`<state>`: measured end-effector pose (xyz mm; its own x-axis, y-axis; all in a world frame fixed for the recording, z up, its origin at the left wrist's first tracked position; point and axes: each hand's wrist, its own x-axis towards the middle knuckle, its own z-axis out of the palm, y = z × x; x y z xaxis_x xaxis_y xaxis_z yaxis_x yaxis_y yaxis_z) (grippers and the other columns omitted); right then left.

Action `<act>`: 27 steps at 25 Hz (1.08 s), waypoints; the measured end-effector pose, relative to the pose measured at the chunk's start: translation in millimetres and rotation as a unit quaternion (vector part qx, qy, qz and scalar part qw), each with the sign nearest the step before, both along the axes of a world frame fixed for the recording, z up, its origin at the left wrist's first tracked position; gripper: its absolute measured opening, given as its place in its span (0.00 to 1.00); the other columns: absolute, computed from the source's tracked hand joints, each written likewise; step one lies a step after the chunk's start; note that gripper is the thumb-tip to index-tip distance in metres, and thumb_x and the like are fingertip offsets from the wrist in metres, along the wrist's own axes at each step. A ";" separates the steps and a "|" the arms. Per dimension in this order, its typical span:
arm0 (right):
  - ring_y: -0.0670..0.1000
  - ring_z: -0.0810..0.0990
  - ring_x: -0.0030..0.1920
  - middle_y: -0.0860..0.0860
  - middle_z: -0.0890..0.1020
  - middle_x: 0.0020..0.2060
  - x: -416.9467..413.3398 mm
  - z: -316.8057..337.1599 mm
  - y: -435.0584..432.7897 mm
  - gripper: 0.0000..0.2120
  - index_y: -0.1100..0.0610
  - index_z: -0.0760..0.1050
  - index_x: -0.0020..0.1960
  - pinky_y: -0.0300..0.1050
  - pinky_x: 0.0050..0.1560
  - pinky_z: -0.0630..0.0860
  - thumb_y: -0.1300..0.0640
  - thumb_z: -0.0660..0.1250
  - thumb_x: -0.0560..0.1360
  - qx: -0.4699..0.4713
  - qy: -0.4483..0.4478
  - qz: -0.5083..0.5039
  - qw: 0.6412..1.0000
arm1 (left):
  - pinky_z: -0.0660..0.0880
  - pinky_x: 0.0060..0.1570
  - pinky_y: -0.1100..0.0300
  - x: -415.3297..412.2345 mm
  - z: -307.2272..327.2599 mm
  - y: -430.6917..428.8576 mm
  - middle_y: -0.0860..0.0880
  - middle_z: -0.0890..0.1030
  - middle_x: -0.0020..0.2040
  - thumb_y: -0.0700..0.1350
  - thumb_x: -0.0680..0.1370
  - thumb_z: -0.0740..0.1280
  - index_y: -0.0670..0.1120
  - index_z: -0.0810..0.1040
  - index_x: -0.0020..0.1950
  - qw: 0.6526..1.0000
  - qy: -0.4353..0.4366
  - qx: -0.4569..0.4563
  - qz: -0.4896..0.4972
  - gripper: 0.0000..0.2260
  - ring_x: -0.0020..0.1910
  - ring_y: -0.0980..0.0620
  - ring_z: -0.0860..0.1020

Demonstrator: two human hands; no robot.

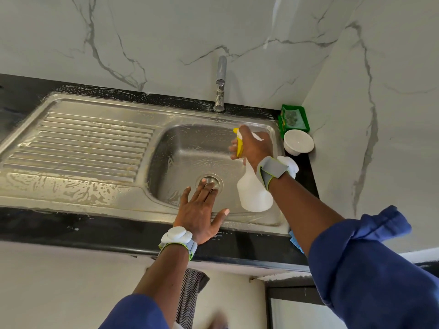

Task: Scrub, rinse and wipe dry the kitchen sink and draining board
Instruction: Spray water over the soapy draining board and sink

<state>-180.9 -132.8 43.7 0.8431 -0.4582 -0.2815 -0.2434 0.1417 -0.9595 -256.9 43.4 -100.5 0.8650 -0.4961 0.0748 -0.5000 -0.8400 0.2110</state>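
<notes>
A steel sink with a ribbed draining board on its left is set in a black counter; both are streaked with suds. My right hand grips a white spray bottle with a yellow trigger, held over the right side of the basin and pointing left. My left hand is spread flat, fingers apart, above the basin's front, its fingertips over the drain. A chrome tap stands behind the basin.
A green tray and a white bowl sit in the right corner against the marble wall. Some blue cloth peeks out on the counter under my right arm. A patterned towel hangs below the counter edge.
</notes>
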 end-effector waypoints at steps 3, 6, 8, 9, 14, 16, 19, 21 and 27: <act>0.53 0.74 0.23 0.54 0.78 0.25 2.1 4.9 15.7 0.20 0.65 0.80 0.43 0.45 0.27 0.72 0.45 0.68 0.75 -0.032 0.005 0.002 0.999 | 0.54 0.79 0.38 0.2 -0.7 0.2 0.48 0.63 0.82 0.68 0.82 0.48 0.48 0.66 0.79 1.000 0.001 -0.003 0.000 0.34 0.83 0.48 0.54; 0.53 0.72 0.22 0.53 0.76 0.23 6.0 6.1 6.6 0.18 0.62 0.79 0.41 0.42 0.25 0.70 0.46 0.68 0.73 -0.026 0.013 -0.066 0.997 | 0.52 0.79 0.39 -0.2 -0.8 0.8 0.49 0.62 0.82 0.68 0.82 0.48 0.48 0.65 0.80 1.000 0.003 -0.002 -0.002 0.34 0.84 0.49 0.52; 0.53 0.75 0.23 0.54 0.78 0.26 5.4 6.6 -9.0 0.16 0.59 0.79 0.40 0.46 0.28 0.74 0.45 0.67 0.74 -0.018 0.024 -0.118 0.993 | 0.53 0.79 0.39 -0.8 -0.8 1.1 0.49 0.62 0.82 0.68 0.82 0.48 0.48 0.66 0.79 1.000 0.000 -0.007 -0.003 0.34 0.83 0.49 0.53; 0.53 0.75 0.23 0.55 0.78 0.27 4.8 4.2 -18.9 0.15 0.59 0.78 0.41 0.47 0.29 0.75 0.46 0.66 0.75 -0.009 0.024 -0.146 0.989 | 0.54 0.79 0.38 -0.9 -0.3 1.0 0.49 0.63 0.82 0.68 0.82 0.48 0.48 0.66 0.79 1.000 -0.001 -0.009 -0.006 0.34 0.83 0.49 0.53; 0.61 0.82 0.38 0.59 0.85 0.46 9.5 -45.8 -98.0 0.34 0.54 0.78 0.51 0.58 0.40 0.80 0.27 0.67 0.61 -0.068 0.099 -0.238 0.964 | 0.53 0.79 0.38 0.3 -1.4 0.8 0.48 0.62 0.82 0.68 0.82 0.47 0.48 0.66 0.79 1.000 0.000 -0.016 -0.015 0.34 0.83 0.48 0.53; 0.57 0.78 0.30 0.59 0.84 0.40 -10.5 -37.0 -107.0 0.30 0.59 0.78 0.52 0.50 0.28 0.78 0.33 0.68 0.67 -0.075 0.114 -0.201 0.970 | 0.53 0.79 0.38 0.3 -2.3 1.3 0.48 0.62 0.82 0.68 0.82 0.48 0.49 0.66 0.78 1.000 -0.001 -0.021 -0.018 0.33 0.83 0.48 0.53; 0.55 0.76 0.23 0.58 0.76 0.27 -54.1 -13.0 -91.5 0.13 0.63 0.75 0.46 0.50 0.28 0.77 0.53 0.63 0.80 -0.023 0.171 -0.078 0.982 | 0.53 0.79 0.38 0.1 -4.1 1.5 0.48 0.62 0.82 0.67 0.82 0.49 0.49 0.67 0.78 0.999 -0.003 -0.025 -0.022 0.32 0.83 0.47 0.53; 0.54 0.74 0.24 0.59 0.75 0.30 -77.5 -20.0 -94.7 0.12 0.63 0.76 0.45 0.49 0.31 0.74 0.54 0.63 0.78 -0.063 0.207 -0.033 0.976 | 0.53 0.79 0.38 0.6 -6.2 0.1 0.48 0.62 0.82 0.67 0.82 0.49 0.49 0.66 0.78 0.999 -0.003 -0.028 -0.026 0.31 0.83 0.47 0.53; 0.54 0.77 0.25 0.55 0.81 0.27 -115.9 -30.1 -72.4 0.17 0.64 0.82 0.44 0.46 0.27 0.76 0.48 0.67 0.70 -0.140 0.250 0.010 0.958 | 0.52 0.79 0.39 -0.6 -5.6 6.0 0.48 0.62 0.82 0.66 0.82 0.48 0.49 0.67 0.78 0.999 -0.009 -0.042 -0.001 0.32 0.84 0.48 0.52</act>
<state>-296.8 -205.2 13.6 0.6443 -0.5605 -0.5202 -0.6821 -0.1136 -0.7224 -257.5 49.4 -106.1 0.8626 -0.4887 0.1310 -0.5053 -0.8190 0.2720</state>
